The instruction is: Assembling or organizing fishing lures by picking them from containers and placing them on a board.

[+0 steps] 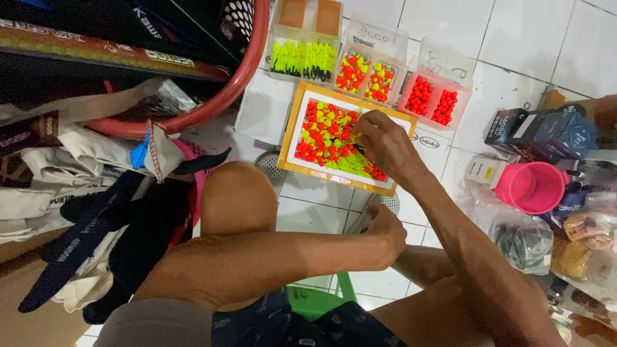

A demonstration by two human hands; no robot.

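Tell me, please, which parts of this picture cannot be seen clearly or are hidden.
Head view only:
- What the right hand pinches: its own fingers cover it, above the tray of small floats.
- The left hand: turned away, so any grip is hidden.
- Inside the pink cup: the angle is too shallow.
- The red basket: cut off by the top edge.
- The bags on the right: blurred, cut off by the edge.
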